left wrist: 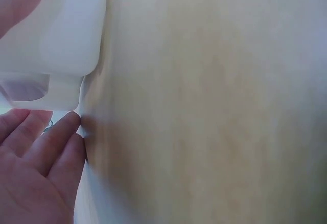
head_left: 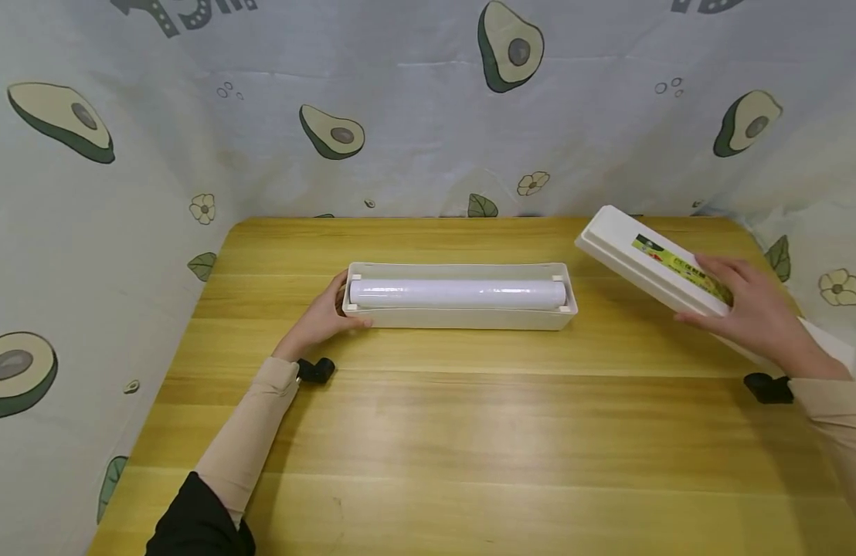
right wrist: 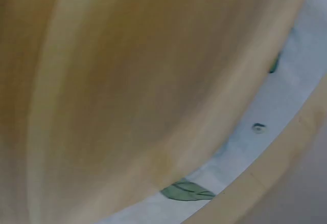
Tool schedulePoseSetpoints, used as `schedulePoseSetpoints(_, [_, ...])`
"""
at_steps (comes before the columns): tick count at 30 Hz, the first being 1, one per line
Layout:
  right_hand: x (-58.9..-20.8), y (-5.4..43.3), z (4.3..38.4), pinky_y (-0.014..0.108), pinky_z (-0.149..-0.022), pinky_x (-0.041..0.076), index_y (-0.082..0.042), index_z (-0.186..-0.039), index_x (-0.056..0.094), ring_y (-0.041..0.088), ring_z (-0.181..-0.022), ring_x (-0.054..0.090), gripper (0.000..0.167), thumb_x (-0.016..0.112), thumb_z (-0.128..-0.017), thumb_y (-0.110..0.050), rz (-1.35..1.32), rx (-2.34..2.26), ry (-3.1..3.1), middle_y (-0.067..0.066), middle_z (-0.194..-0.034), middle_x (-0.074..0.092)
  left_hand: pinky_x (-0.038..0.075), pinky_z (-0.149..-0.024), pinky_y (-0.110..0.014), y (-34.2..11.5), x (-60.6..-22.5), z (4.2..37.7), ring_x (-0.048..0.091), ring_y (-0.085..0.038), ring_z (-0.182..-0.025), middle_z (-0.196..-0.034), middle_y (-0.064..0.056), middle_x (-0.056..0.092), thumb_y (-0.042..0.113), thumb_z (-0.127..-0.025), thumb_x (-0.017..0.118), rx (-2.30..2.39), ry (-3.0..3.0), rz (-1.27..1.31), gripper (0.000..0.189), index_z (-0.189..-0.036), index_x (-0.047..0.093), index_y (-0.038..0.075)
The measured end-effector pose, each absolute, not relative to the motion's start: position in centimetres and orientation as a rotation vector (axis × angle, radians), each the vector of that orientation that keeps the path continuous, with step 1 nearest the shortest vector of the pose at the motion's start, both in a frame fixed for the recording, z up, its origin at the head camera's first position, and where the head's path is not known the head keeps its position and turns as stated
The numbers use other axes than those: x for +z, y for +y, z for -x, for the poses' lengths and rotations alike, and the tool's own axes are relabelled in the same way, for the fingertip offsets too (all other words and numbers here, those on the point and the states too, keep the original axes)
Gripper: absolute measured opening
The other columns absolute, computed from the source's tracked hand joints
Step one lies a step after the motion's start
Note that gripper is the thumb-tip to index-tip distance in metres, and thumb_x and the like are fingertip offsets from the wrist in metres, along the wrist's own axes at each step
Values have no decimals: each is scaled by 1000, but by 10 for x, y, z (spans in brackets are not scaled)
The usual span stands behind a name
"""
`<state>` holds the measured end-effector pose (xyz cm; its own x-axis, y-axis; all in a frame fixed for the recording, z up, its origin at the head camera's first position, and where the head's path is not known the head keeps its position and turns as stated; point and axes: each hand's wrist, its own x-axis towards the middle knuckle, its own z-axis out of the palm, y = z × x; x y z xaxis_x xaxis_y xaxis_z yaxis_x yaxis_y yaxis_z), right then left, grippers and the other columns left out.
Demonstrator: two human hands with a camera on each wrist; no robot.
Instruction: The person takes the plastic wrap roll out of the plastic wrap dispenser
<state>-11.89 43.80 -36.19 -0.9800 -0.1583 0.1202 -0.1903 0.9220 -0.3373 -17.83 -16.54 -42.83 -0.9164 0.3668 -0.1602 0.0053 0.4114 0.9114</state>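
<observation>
A long white plastic cling film box point(head_left: 463, 319) lies uncovered on the table, with a shiny white roll of film point(head_left: 458, 293) inside it. My left hand point(head_left: 331, 309) grips the box's left end, thumb along the front and fingers round the back corner. In the left wrist view, the fingers point(left wrist: 53, 150) sit against the end of the box point(left wrist: 76, 40). Over the table's right side, my right hand point(head_left: 755, 313) holds the long white lid point(head_left: 609, 228) across its width. The lid slants, far end up to the left, and carries a yellow-green label point(head_left: 667, 259).
The wooden table point(head_left: 435, 432) runs out to rounded back corners. Behind it and at its sides hangs a pale cloth point(head_left: 414, 93) printed with avocados, flowers and leaves. The right wrist view shows the table's edge point(right wrist: 245, 106) and the cloth beyond.
</observation>
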Motion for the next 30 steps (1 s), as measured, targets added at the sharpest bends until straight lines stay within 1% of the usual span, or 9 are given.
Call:
schedulePoseSetpoints(6, [-381,449,117,66,-86,25,-4,-151,24,57,-119,29,104,83,-72,-37,-243,508,-3057,36,-141,28,31,-105,-44,-165,-427,178,39,-26,-130,-148,-14,36,17,-77,82,1502,2344,-319,104,-154,12,16])
schedulePoseSetpoints(12, [-393,458,118,66,-87,24,-7,-152,24,58,-119,28,105,83,-72,-38,-251,496,-3064,34,-143,28,32,-105,-45,-164,-427,177,40,-28,-129,-146,-16,38,16,-78,81,1504,2345,-327,103,-154,12,15])
schedulePoseSetpoints(16, [-397,461,118,66,-88,24,-6,-152,23,58,-119,28,105,83,-72,-40,-240,487,-3066,34,-142,28,32,-104,-46,-164,-427,177,40,-28,-129,-147,-16,36,17,-78,81,1493,2345,-322,104,-154,10,15])
schedulePoseSetpoints(20, [-399,462,120,67,-89,23,-4,-152,20,59,-118,27,105,81,-75,-42,-210,474,-3092,36,-141,27,33,-104,-45,-165,-429,178,40,-27,-129,-148,-14,35,19,-78,81,1499,2330,-315,104,-155,10,17])
schedulePoseSetpoints(25, [-403,463,119,66,-89,23,-3,-152,19,59,-117,28,105,80,-76,-41,-200,477,-3103,38,-139,27,33,-104,-46,-165,-429,177,40,-28,-129,-148,-14,35,19,-79,81,1509,2325,-324,104,-154,10,18])
schedulePoseSetpoints(30, [-406,465,120,67,-89,22,-4,-153,18,61,-117,27,104,79,-76,-42,-212,485,-3105,38,-140,26,34,-103,-45,-164,-426,176,41,-28,-127,-147,-15,37,16,-78,81,1513,2330,-332,103,-154,11,16])
